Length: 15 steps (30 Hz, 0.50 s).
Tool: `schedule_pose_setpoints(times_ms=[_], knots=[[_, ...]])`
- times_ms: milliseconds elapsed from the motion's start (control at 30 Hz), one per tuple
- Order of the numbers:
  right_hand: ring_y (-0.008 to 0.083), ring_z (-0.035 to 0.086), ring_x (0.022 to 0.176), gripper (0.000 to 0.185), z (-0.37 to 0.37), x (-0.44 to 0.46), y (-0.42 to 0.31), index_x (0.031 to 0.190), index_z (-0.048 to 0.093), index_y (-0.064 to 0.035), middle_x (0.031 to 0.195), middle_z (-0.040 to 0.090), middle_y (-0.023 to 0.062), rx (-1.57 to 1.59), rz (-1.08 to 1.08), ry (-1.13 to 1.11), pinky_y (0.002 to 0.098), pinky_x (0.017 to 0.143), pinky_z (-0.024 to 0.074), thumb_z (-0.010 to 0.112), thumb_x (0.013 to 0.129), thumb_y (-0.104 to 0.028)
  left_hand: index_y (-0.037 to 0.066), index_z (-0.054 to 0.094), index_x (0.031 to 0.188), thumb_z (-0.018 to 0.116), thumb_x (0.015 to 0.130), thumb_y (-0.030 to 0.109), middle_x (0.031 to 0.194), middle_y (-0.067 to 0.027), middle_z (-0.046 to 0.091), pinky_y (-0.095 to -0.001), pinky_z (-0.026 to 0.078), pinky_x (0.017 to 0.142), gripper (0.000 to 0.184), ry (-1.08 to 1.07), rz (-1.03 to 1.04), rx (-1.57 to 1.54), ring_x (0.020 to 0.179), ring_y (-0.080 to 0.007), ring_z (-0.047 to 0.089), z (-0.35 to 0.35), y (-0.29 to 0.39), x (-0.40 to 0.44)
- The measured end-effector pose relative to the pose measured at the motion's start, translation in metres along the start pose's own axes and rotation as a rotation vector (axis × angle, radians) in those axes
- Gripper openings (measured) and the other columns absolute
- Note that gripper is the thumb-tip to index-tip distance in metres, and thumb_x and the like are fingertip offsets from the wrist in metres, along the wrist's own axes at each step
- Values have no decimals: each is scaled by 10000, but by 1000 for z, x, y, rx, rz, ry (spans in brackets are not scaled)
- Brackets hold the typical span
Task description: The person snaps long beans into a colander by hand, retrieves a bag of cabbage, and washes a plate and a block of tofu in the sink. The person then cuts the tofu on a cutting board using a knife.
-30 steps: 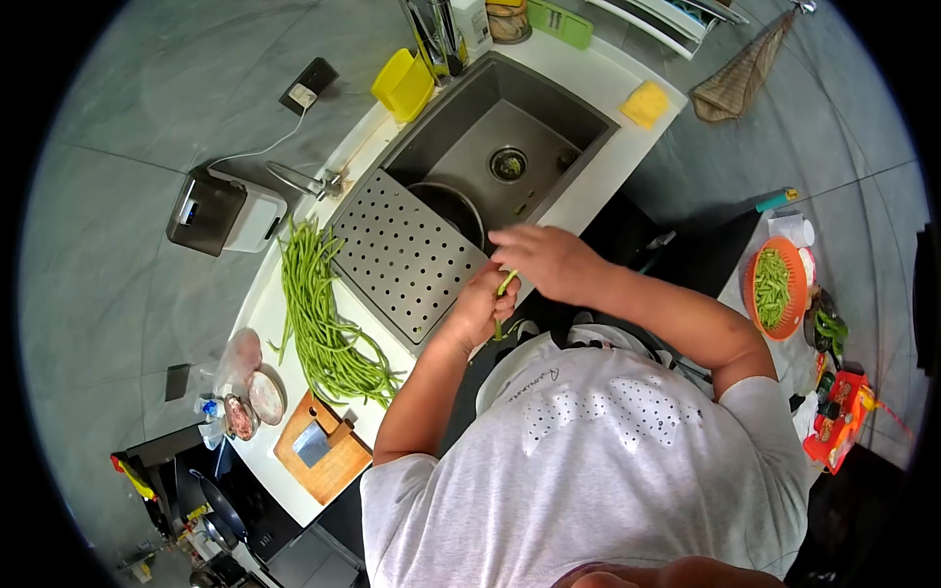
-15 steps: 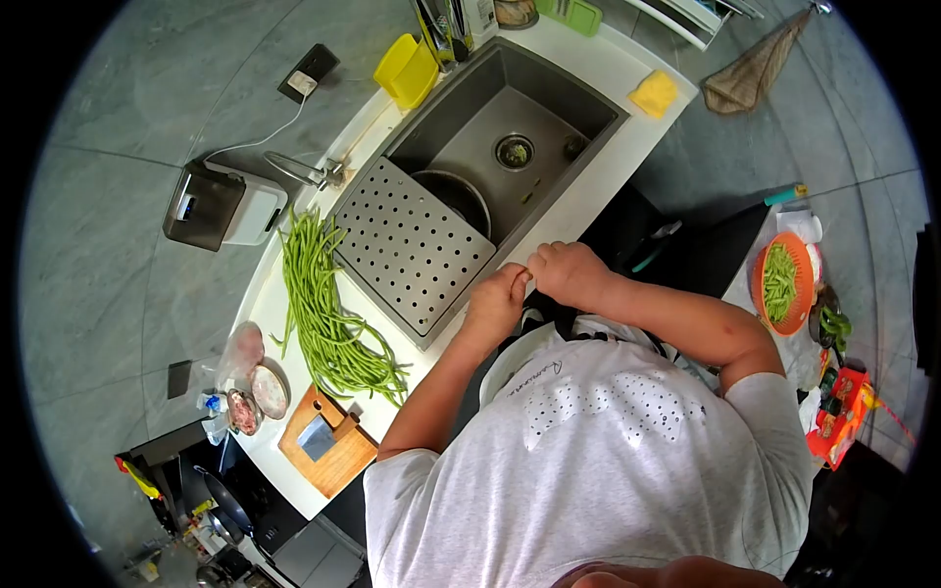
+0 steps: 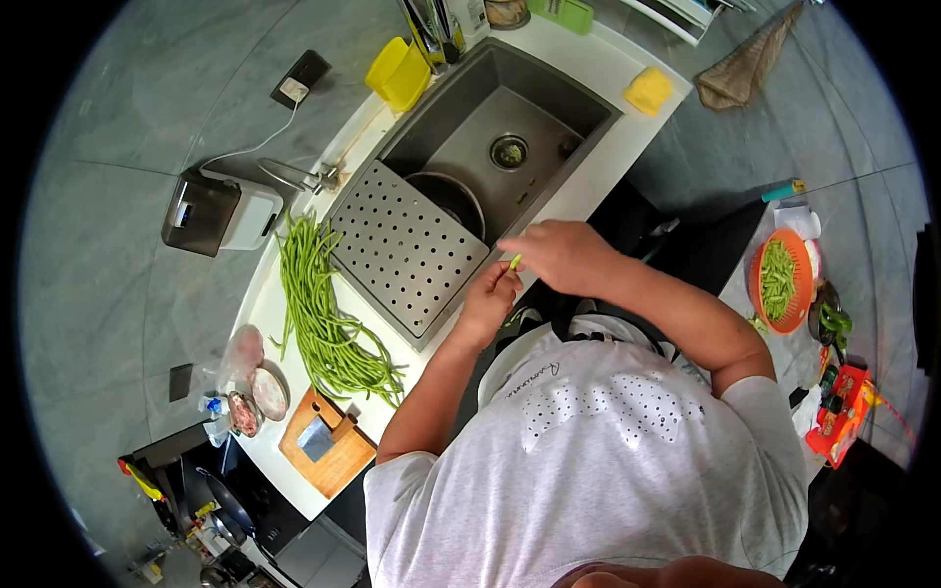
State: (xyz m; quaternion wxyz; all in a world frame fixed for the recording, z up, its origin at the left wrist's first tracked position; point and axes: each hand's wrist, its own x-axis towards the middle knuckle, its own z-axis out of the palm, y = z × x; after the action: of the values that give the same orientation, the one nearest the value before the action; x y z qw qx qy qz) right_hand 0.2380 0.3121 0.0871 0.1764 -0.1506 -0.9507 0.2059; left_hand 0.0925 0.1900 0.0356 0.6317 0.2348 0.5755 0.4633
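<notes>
Half a second ago the fingertips of both hands met; now the right hand (image 3: pixel 570 257) has lifted a little away, and a green bean (image 3: pixel 516 262) shows its end between them. The left hand (image 3: pixel 490 299) pinches that bean between thumb and fingers at the counter's front edge. The right, just beside its tip, is blurred, a finger apparently stretched out; I cannot tell whether it grips anything.

With only fingertips on so slim a thing, a sharp tug could make it slip, and past the front edge of the counter (image 3: pixel 578 191) it would probably drop to the floor. Scraps flicked from the right hand could land on the perforated tray (image 3: pixel 402 257) or through the open side of the sink (image 3: pixel 480 122).

Left of the tray, the long bean pile (image 3: pixel 328 318) trails toward the front edge; a sweeping left forearm might drag loose ends over. Beyond it, at the counter's near left corner, a cleaver (image 3: pixel 316 439) lies on the cutting board (image 3: pixel 343 459); an elbow bumping the board could shift the blade.

Far right, the orange colander (image 3: pixel 806 274) of cut pieces stands near the side surface's edge, so a careless toss from here could miss.
</notes>
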Motion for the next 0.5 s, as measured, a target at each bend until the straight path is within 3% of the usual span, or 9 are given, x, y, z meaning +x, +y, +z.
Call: schedule_pose_setpoints(times_ms=[133, 200, 233, 300, 467, 500], knots=[[188, 619, 684, 121, 14, -14, -5, 837, 562, -79, 688, 573, 60, -342, -145, -135, 331, 539, 472, 577, 755, -167, 38, 563, 1064, 473, 925, 122, 814, -38, 551, -215, 362, 531, 186, 73, 110, 220, 575, -75, 413, 7, -4, -1], [189, 615, 644, 97, 19, -19, -3, 797, 564, -79, 653, 565, 54, -362, -124, -126, 332, 517, 465, 574, 740, -156, 30, 582, 1020, 500, 923, 148, 824, -129, 601, -310, 449, 593, 174, 114, 224, 881, 639, -193, 553, 7, 4, -6], [190, 611, 604, 75, 20, -22, -3, 757, 565, -78, 618, 557, 49, -386, -96, -119, 333, 495, 459, 570, 724, -146, 30, 582, 1020, 500, 923, 148, 824, -129, 601, -310, 449, 593, 174, 117, 222, 881, 639, -193, 553, 9, 4, -8], [197, 603, 567, 74, 19, -25, -3, 733, 566, -77, 607, 562, 51, -393, -123, -112, 338, 484, 455, 569, 723, -150, 26, 590, 989, 508, 919, 169, 853, -192, 607, -401, 473, 662, 179, 211, 515, 974, 748, -335, 603, 14, 4, -9], [215, 600, 526, 113, 27, -26, 2, 724, 570, -62, 618, 598, 73, -303, -126, -169, 347, 466, 451, 580, 725, -174, 26, 561, 958, 484, 915, 150, 854, -187, 600, -455, 464, 664, 152, 251, 559, 1046, 753, -399, 577, 26, 7, -15], [200, 578, 506, 121, 25, -23, 2, 720, 570, -61, 609, 593, 59, -147, -11, -133, 344, 462, 437, 577, 737, -181, 24, 548, 950, 471, 911, 135, 858, -179, 591, -466, 461, 650, 141, 282, 553, 1104, 735, -400, 572, 30, 8, -16]])
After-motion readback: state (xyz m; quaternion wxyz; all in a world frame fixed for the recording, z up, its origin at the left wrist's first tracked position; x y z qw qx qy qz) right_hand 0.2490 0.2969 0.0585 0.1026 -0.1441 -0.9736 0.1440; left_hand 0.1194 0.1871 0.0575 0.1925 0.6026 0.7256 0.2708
